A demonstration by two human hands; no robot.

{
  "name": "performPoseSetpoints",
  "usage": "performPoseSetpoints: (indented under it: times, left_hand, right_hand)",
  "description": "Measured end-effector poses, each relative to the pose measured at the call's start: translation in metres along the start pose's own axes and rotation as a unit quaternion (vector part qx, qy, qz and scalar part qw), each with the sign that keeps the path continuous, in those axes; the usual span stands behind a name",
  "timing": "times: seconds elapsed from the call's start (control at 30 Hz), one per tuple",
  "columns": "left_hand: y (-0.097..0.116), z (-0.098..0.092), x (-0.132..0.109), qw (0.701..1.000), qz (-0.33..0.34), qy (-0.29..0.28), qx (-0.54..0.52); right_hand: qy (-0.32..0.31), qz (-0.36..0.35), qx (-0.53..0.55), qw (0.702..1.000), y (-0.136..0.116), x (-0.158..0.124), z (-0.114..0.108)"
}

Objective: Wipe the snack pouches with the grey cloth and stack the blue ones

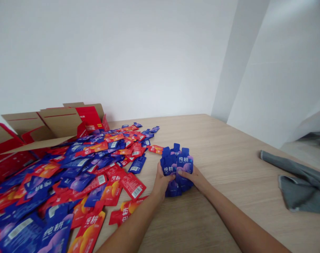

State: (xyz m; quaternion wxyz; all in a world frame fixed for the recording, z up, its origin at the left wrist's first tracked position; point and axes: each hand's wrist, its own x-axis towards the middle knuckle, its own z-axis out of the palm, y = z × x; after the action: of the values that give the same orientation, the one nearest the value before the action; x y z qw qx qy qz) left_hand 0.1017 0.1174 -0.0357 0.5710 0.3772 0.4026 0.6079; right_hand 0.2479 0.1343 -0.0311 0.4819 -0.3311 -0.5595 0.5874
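Note:
A bunch of blue pouches (185, 161) with white lettering and purple fruit pictures stands upright over the table, their spout-like tabs pointing up. My left hand (161, 179) grips the bunch from its left side, thumb across the front. On the right side my right hand (195, 177) clasps it, thumb also laid over the front pouch. Fingers behind the pouches are hidden. Just left of my hands lies a single red pouch (155, 149), and another red pouch (124, 211) is partly covered by my left forearm.
A large loose heap of red and blue pouches (78, 182) spreads over the table's left side. Behind it stand open red cardboard boxes (59, 121). Grey cloth (302, 189) lies at the right edge of the wooden table (215, 140). A white wall (149, 59) rises behind.

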Motion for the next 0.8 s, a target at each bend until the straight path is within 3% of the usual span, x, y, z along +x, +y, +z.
performPoseSetpoints:
  times: [0.23,0.43,0.53,0.63,0.8]
  left_hand:
    - [-0.003,-0.002,0.0,0.995,0.074,0.064,0.035]
    - [-0.001,-0.001,-0.005,0.993,0.103,0.016,0.045]
    - [0.0,-0.003,-0.005,0.989,0.121,0.024,0.076]
    - [0.006,-0.001,-0.008,0.978,0.155,0.037,0.133]
    - [0.028,0.012,-0.024,0.942,0.252,0.013,0.222]
  right_hand:
    - [-0.079,-0.008,-0.048,0.996,-0.002,0.0,0.001]
    - [-0.113,-0.013,-0.066,0.991,0.002,-0.004,-0.004]
    - [-0.122,-0.003,-0.109,0.987,0.001,-0.008,-0.005]
    - [-0.108,-0.011,-0.137,0.985,0.002,-0.012,-0.004]
    - [-0.011,-0.067,-0.094,0.993,0.002,-0.016,0.005]
